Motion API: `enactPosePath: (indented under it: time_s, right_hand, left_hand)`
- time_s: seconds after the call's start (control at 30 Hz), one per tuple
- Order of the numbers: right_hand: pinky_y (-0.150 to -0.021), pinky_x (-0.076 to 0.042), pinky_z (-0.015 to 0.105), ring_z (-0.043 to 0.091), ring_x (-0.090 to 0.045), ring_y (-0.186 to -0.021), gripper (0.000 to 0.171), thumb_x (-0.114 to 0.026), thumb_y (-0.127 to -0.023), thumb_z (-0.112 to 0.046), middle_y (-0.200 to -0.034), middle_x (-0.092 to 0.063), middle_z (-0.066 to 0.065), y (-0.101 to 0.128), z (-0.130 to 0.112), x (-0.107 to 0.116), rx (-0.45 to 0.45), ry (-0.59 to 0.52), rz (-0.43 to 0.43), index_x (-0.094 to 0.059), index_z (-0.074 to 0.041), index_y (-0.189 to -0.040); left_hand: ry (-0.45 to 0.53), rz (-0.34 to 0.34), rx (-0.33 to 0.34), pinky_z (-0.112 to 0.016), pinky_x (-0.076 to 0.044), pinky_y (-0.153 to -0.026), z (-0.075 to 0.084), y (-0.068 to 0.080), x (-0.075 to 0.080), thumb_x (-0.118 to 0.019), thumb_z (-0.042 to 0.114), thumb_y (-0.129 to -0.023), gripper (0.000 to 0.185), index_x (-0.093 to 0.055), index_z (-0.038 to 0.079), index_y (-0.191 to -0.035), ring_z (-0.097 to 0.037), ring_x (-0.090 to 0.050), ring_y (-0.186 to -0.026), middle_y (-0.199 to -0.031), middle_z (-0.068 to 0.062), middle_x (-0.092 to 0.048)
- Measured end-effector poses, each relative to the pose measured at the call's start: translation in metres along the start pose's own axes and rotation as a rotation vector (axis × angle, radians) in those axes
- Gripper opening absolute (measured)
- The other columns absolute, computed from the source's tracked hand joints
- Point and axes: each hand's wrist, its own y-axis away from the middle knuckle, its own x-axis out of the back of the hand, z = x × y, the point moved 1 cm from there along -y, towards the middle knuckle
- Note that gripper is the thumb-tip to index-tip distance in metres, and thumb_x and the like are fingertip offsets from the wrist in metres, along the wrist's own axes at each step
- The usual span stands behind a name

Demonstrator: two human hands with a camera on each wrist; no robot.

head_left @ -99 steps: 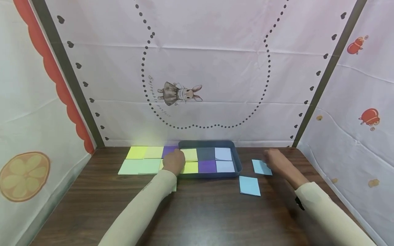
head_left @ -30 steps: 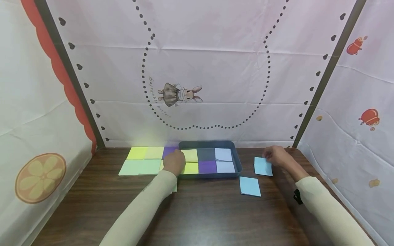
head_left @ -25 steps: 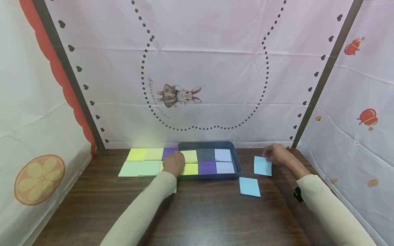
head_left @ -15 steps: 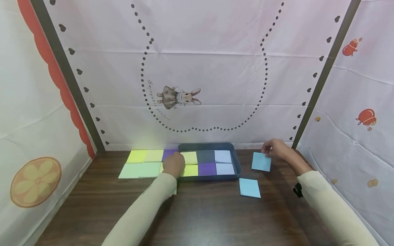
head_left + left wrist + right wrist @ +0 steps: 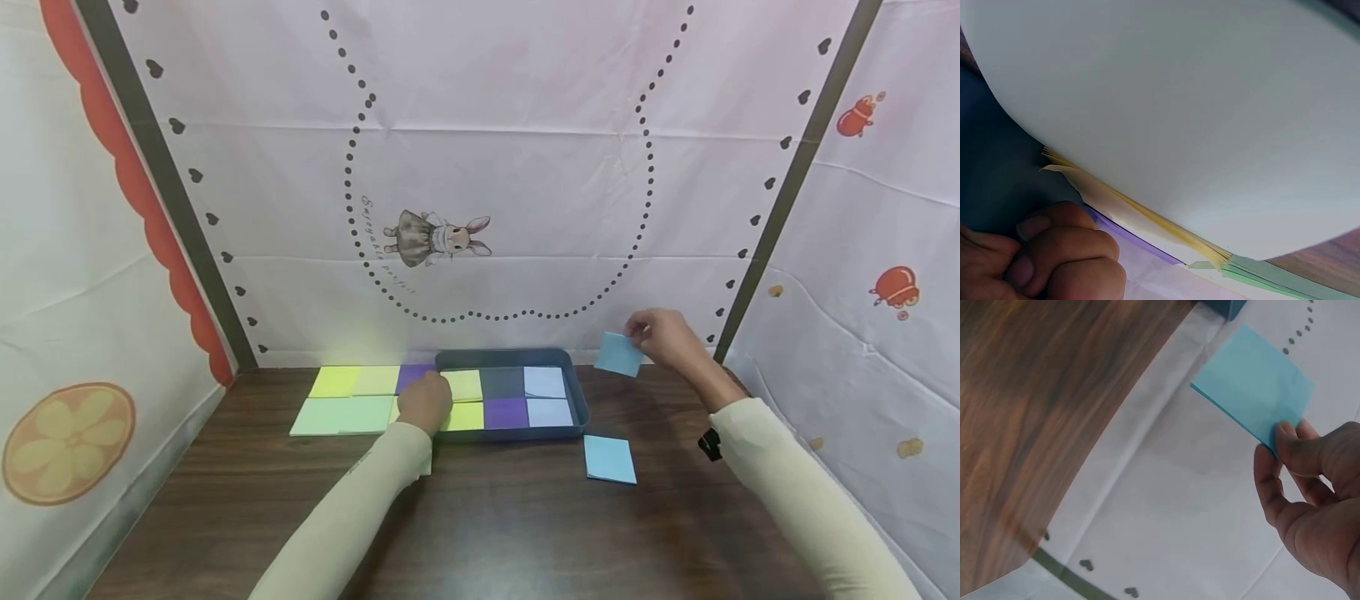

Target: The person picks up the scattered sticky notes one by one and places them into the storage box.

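Note:
My right hand (image 5: 667,337) pinches a light blue sticky note pad (image 5: 618,355) by one corner, raised above the table's back right. In the right wrist view, the thumb and fingers grip the edge of this blue pad (image 5: 1254,387). My left hand (image 5: 425,402) is at the left wall of the dark blue tray (image 5: 510,432), its fingers curled in; the left wrist view shows the curled fingers (image 5: 1072,253) beside the dark tray, with nothing visible between them. Inside the tray lie yellow, purple and pale blue pads (image 5: 548,412) in two rows. A dark square shows at its back middle.
Another light blue pad (image 5: 609,458) lies on the brown table (image 5: 517,517) right of the tray's front. Left of the tray sit yellow, purple (image 5: 412,375) and green pads (image 5: 337,416), partly hidden by my left arm. Patterned white cloth walls (image 5: 525,208) enclose the table's back and sides.
My right hand has taken the far blue pad off the table and lifted it up and left, towards the tray. The left hand stays where it was.

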Motion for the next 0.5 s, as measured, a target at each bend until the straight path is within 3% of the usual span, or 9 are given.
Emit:
enactPosePath:
  time_s: [0.23,0.5]
  right_hand:
    - [-0.102,-0.064,0.063,0.046,-0.074,-0.115,0.028,-0.061,-0.096,0.011,-0.125,-0.078,0.027,-0.009,-0.029,-0.012,0.035,-0.072,0.022,-0.079,0.002,-0.116]
    - [-0.104,-0.066,0.059,0.045,-0.078,-0.118,0.031,-0.063,-0.095,0.016,-0.126,-0.080,0.024,-0.017,-0.063,-0.036,0.129,-0.089,-0.007,-0.080,0.002,-0.116]
  left_hand:
    - [-0.006,0.014,-0.013,-0.044,-0.056,-0.046,-0.002,0.000,-0.001,-0.048,0.016,-0.115,0.041,-0.062,-0.014,-0.137,-0.020,-0.065,-0.063,-0.090,-0.014,-0.069]
    - [0.019,0.003,-0.012,-0.050,-0.064,-0.056,0.001,0.005,0.003,-0.047,0.014,-0.114,0.043,-0.060,-0.015,-0.143,-0.025,-0.070,-0.071,-0.124,-0.023,-0.074]
